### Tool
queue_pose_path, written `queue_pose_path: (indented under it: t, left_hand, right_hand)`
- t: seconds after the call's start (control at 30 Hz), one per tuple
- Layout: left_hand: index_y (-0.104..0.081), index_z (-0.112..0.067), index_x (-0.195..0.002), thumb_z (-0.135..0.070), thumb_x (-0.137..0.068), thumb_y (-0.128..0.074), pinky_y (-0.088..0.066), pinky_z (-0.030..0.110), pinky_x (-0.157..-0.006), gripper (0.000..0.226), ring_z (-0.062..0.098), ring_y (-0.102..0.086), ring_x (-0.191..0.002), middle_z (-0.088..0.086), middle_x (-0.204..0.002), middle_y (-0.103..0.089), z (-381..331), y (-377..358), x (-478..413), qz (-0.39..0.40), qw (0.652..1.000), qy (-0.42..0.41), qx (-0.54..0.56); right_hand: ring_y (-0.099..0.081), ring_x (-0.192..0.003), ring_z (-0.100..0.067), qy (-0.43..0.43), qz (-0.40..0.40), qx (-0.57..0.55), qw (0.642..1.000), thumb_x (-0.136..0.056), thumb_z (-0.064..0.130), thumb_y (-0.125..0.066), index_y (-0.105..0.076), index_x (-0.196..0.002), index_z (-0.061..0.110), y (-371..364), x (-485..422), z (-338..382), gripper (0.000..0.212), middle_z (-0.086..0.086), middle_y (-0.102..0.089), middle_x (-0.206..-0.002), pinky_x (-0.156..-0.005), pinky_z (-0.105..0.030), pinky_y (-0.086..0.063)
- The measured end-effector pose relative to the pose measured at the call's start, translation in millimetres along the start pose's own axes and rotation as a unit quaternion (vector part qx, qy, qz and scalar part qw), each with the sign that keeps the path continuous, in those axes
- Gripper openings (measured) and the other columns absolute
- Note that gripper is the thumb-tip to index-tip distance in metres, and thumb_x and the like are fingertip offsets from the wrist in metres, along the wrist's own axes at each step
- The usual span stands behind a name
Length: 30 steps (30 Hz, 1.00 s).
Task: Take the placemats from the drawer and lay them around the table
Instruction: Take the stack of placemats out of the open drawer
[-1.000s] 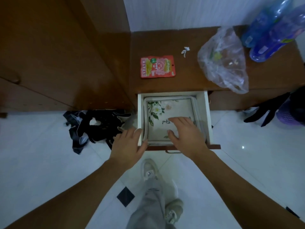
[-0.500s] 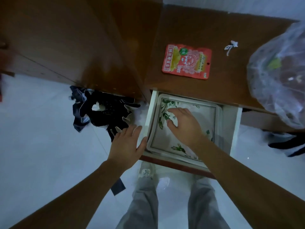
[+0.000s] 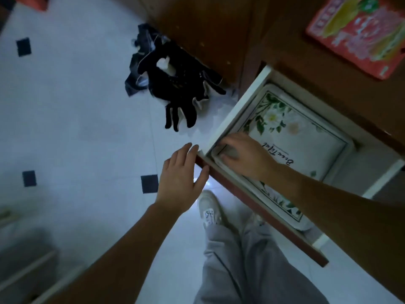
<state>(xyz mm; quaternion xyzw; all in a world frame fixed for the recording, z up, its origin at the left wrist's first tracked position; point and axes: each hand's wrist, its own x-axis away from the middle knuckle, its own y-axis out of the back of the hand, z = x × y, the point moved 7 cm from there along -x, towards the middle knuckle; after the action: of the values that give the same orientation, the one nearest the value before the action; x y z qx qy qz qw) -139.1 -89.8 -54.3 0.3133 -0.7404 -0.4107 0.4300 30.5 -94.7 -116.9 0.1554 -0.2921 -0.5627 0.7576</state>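
Fingers (image 3: 228, 142) of the right hand (image 3: 245, 156) curl over the near corner of the placemats (image 3: 306, 137) and pinch at it. The left hand (image 3: 182, 172) is open, fingers straight, with its thumb just beside the end of the drawer front (image 3: 263, 212); whether it touches cannot be told.

The drawer (image 3: 237, 105) stands pulled out from under the brown worktop (image 3: 306, 62), and its far part looks shadowed by the worktop's edge. The person does best to lift the load toward the body, so it clears that overhang.

The placemats lie flat inside as a floral-printed stack that nearly fills the drawer, close against its white walls. With so little room at the sides, a straight pull would likely snag. Tilting the stack up from the near corner looks the better way.

At that corner several edges seem to lie layered. How deep the fingertips reach is hidden, so the person should work them under the lowest mat before lifting, or part of the stack may stay behind.

The left hand is well placed to steady the drawer front, then slide under the raised edge to share the weight.
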Motion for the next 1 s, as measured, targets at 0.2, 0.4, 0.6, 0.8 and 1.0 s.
queue_pose_path:
  t: [0.2, 0.4, 0.6, 0.8, 1.0]
  left_hand:
    - [-0.035, -0.007, -0.151, -0.049, -0.101, -0.039, -0.042, 0.043, -0.108, 0.065, 0.027, -0.045, -0.135, 0.010, -0.150, -0.046, -3.1, -8.4, 17.4, -0.010, 1.000, 0.007, 0.013]
    - [-0.035, -0.010, -0.152, -0.045, -0.100, -0.035, -0.043, 0.047, -0.106, 0.063, 0.032, -0.045, -0.136, 0.014, -0.154, -0.040, -8.8, -10.1, 31.5, -0.017, 1.000, -0.006, 0.010]
    - [-0.026, -0.013, -0.156, -0.048, -0.100, -0.032, -0.037, 0.044, -0.110, 0.066, 0.030, -0.040, -0.140, 0.012, -0.158, -0.035, -6.0, -13.7, 40.9, -0.017, 1.000, 0.004, -0.013]
    - [-0.019, -0.019, -0.158, -0.054, -0.099, -0.027, -0.030, 0.045, -0.116, 0.070, 0.029, -0.033, -0.145, 0.008, -0.162, -0.027, -8.4, -19.4, 42.0, 0.002, 1.000, 0.017, -0.026]
    - [-0.012, -0.020, -0.159, -0.051, -0.100, -0.037, -0.030, 0.043, -0.116, 0.071, 0.028, -0.029, -0.146, 0.007, -0.164, -0.021, -8.3, -24.2, 41.6, 0.006, 1.000, 0.024, -0.016]
  right_hand:
    - [-0.053, -0.112, -0.023, 0.064, 0.050, 0.026, 0.996, -0.096, 0.024, -0.058, -0.065, -0.122, 0.017, -15.6, 3.2, 7.6, 0.028, -0.003, -0.062, -0.119, -0.097, -0.038, -0.044]
    - [-0.050, -0.120, -0.021, 0.097, 0.078, 0.049, 0.991, -0.097, 0.023, -0.053, -0.062, -0.130, 0.024, -21.2, 1.5, 9.2, 0.034, -0.003, -0.055, -0.126, -0.101, -0.037, -0.044]
    - [-0.047, -0.123, -0.027, 0.106, 0.136, 0.122, 0.978, -0.098, 0.022, -0.047, -0.055, -0.137, 0.027, -28.0, -6.5, 0.6, 0.041, -0.005, -0.049, -0.136, -0.102, -0.045, -0.042]
    - [-0.045, -0.123, -0.027, 0.121, 0.153, 0.163, 0.967, -0.094, 0.009, -0.050, -0.050, -0.139, 0.027, -24.2, 1.6, -3.8, 0.049, -0.003, -0.047, -0.141, -0.099, -0.044, -0.045]
    - [-0.049, -0.117, -0.026, 0.102, 0.139, 0.150, 0.974, -0.091, 0.011, -0.051, -0.059, -0.123, 0.022, -12.9, -3.7, 1.9, 0.035, -0.001, -0.056, -0.130, -0.088, -0.049, -0.050]
